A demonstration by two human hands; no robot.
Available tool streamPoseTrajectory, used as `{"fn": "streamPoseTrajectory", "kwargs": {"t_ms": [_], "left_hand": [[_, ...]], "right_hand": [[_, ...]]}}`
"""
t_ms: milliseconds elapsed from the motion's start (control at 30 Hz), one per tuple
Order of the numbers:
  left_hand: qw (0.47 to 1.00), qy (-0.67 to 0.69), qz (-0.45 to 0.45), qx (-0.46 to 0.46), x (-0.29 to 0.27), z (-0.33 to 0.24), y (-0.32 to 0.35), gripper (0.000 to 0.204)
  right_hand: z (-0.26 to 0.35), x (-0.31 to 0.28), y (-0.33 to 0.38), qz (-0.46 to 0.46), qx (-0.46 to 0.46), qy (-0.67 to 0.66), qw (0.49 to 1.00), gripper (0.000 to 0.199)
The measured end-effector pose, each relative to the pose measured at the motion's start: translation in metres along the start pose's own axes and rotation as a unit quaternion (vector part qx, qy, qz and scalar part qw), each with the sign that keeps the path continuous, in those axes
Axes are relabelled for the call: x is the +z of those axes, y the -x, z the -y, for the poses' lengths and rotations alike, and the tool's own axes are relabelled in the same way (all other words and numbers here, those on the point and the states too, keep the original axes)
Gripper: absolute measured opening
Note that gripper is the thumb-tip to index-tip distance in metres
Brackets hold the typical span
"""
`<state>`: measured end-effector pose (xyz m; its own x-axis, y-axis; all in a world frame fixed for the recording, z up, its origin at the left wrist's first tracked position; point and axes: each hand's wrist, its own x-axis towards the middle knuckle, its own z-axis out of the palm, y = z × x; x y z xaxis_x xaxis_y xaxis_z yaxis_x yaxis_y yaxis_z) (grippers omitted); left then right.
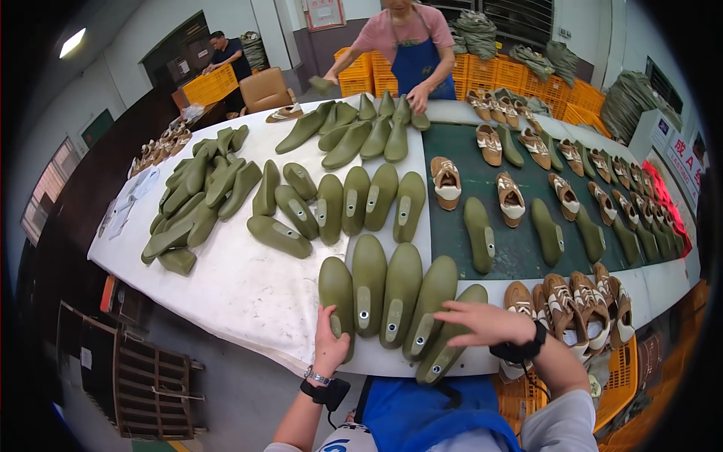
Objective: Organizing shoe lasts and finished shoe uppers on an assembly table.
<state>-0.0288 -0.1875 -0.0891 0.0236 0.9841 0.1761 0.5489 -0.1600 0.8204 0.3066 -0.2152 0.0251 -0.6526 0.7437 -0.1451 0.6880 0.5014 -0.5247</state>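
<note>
Several olive-green shoe lasts stand in a row at the near edge of the white table, toes pointing away from me. My left hand (331,343) grips the heel end of the leftmost shoe last (337,290). At the row's other end is my right hand (493,324), with fingers stretched out over the rightmost shoe last (452,339); whether they press on it I cannot tell. Between my hands lie a second last (369,279), a third last (399,294) and a fourth last (433,301), side by side, with round metal-rimmed holes near their heels.
A loose heap of lasts (199,188) covers the table's left. On the right, brown-and-white sneakers (510,200) and lasts stand on a green moving surface or mat (520,252). More sneakers (565,305) crowd my right elbow, above an orange crate (621,377). Across the table, a co-worker (414,49) handles lasts.
</note>
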Motion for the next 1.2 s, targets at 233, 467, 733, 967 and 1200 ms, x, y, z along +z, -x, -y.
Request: {"fn": "streamPoseTrajectory", "kwargs": {"t_ms": [233,467,733,967,1200], "left_hand": [[0.995,0.090,0.040,-0.030,0.014,-0.004,-0.029,0.061],[0.999,0.038,0.006,-0.011,0.027,-0.010,-0.028,0.061],[0.992,0.056,0.109,0.008,0.008,0.015,-0.051,0.060],[0.997,0.009,-0.052,0.058,0.038,0.006,-0.053,0.050],[0.993,0.082,-0.087,-0.023,0.040,0.007,-0.046,0.054]], "right_hand": [[0.006,0.097,0.029,-0.230,0.153,-0.016,0.961,0.067],[0.027,0.124,-0.002,-0.324,0.251,-0.073,0.909,0.065],[0.014,0.131,0.002,-0.361,0.229,-0.161,0.890,0.060],[-0.003,0.138,0.001,-0.451,0.205,-0.167,0.853,0.051],[-0.006,0.149,0.005,-0.488,0.172,-0.140,0.844,0.042]]}}
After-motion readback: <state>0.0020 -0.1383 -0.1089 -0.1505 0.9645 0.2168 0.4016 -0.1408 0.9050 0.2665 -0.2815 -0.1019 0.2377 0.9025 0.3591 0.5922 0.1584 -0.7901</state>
